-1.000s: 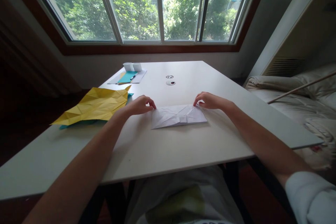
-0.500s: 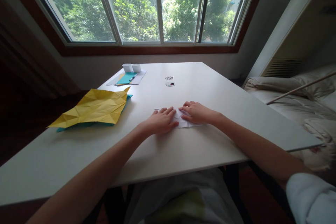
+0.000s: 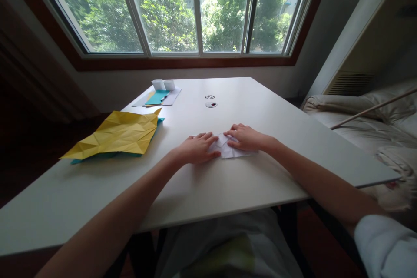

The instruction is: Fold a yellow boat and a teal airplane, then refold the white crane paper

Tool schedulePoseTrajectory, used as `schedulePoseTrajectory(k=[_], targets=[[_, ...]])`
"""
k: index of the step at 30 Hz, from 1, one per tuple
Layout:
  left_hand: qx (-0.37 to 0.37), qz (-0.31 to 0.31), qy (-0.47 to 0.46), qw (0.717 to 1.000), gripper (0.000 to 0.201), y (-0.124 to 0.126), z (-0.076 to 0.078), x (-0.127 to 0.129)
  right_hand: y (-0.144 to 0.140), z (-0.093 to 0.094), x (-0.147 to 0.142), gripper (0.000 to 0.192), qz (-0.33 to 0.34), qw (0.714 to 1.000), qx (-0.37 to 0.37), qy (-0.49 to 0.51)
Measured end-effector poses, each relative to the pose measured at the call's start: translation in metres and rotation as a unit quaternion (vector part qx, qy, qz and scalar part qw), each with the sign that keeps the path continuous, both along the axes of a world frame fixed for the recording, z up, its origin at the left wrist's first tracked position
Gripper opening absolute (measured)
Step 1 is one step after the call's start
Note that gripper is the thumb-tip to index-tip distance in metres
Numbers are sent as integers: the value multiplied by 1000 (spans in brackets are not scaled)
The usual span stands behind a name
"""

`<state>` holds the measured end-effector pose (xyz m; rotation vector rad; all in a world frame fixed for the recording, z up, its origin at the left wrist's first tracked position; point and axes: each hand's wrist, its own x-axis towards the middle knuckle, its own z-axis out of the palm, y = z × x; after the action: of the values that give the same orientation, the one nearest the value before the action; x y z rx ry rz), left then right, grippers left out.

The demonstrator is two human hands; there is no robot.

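Hands drawn inward, white paper (image 3: 228,151) lies folded small.

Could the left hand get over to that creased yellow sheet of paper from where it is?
Probably yes. The left hand lies flat on the folded white paper, and only bare white table lies between it and the creased yellow paper sheet.

One head camera looks forward and down, close over the table (image 3: 202,191), toward the window (image 3: 195,8)

I see a white table (image 3: 260,173) carrying folded white paper (image 3: 228,151) at centre, crumpled yellow paper (image 3: 117,132) at nine o'clock over teal sheets, two white cups (image 3: 163,84) at eleven.
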<state>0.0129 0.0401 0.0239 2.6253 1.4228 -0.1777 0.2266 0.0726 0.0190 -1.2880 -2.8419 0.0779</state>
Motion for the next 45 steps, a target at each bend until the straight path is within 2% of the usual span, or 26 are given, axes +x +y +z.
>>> schedulePoseTrajectory(k=[10, 19, 24, 32, 39, 42, 45], targets=[[-53, 13, 4, 998, 72, 4, 4, -8, 12, 13, 27, 52, -58, 995, -82, -13], [-132, 46, 42, 989, 97, 8, 18, -28, 18, 17, 51, 83, -86, 987, -129, -50], [-147, 73, 52, 985, 103, 12, 24, -42, 19, 19, 54, 97, -83, 981, -156, -74], [-89, 86, 79, 989, 90, 11, 28, -45, 20, 19, 57, 104, -75, 981, -161, -72], [-86, 96, 84, 988, 100, 11, 29, -48, 19, 20, 55, 97, -61, 984, -157, -58], [-11, 48, 19, 999, 87, 13, 27, -43, 21, 19, 57, 94, -48, 987, -144, -43], [65, -31, -69, 995, 57, 15, 19, -31, 20, 17, 53, 91, -36, 991, -127, -30]])
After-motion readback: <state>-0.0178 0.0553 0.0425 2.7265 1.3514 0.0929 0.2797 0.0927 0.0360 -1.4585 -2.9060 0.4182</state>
